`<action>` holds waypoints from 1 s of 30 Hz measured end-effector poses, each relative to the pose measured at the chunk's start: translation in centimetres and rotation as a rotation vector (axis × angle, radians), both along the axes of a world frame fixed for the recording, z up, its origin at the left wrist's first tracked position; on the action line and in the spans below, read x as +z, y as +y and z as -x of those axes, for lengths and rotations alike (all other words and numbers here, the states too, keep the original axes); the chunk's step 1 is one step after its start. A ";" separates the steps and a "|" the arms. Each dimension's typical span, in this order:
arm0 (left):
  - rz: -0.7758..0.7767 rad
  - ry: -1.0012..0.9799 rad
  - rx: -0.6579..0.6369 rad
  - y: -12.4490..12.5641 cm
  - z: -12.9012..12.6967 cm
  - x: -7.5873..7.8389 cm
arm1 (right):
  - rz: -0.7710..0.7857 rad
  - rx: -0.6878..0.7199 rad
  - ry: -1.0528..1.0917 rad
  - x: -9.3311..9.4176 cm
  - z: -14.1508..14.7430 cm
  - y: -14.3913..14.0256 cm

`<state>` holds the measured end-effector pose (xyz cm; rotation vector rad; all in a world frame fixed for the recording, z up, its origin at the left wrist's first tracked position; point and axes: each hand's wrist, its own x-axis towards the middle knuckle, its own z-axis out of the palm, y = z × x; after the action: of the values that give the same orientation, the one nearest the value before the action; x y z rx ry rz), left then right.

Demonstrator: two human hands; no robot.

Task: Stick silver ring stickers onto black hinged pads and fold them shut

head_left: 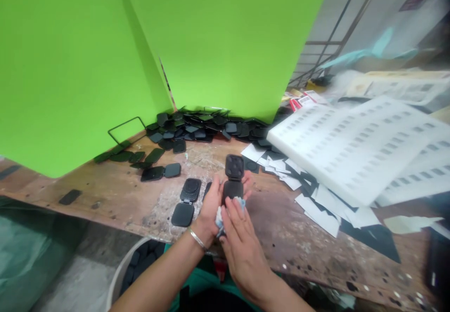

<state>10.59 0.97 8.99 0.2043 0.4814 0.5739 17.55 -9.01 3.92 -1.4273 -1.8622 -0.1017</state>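
Nearest, the right hand (242,237) presses a pale cloth (221,218) onto the open black hinged case (233,180), which the left hand (211,206) grasps above the workbench (116,199); wiping seems to want steady cupping and light, even strokes.

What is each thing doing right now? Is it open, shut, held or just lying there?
Left hand: gripping the black hinged case.
Right hand: pressing a blue-white cloth on the case.
Black hinged case: held, flipped open.
Second hinged case: lying open on the wooden bench.
Pile of black cases: heaped loose at the back.
White foam tray: tilted, resting on paper scraps.
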 end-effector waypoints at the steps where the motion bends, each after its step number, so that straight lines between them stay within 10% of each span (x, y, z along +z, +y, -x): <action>1: 0.001 -0.011 -0.026 -0.2 -0.1 -0.1 | -0.005 -0.005 -0.003 0.1 -0.1 0.1; 14: 0.005 -0.060 -0.068 -0.3 0.5 -0.3 | -0.012 0.004 0.009 0.3 -0.4 0.4; 20: 0.094 -0.024 -0.042 -1.4 -0.5 -1.6 | -0.046 -0.003 0.226 0.0 -5.4 3.6; 25: 0.076 -0.079 -0.057 -0.9 -0.1 -2.3 | -0.001 -0.268 0.528 1.7 -7.7 1.8; 30: 0.064 -0.101 -0.079 -0.4 0.0 -2.3 | -0.043 -0.007 0.236 0.7 -3.8 -0.7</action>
<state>10.62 0.53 6.68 0.1316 0.3914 0.4884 21.34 -9.70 4.59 -1.3543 -1.6527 0.0222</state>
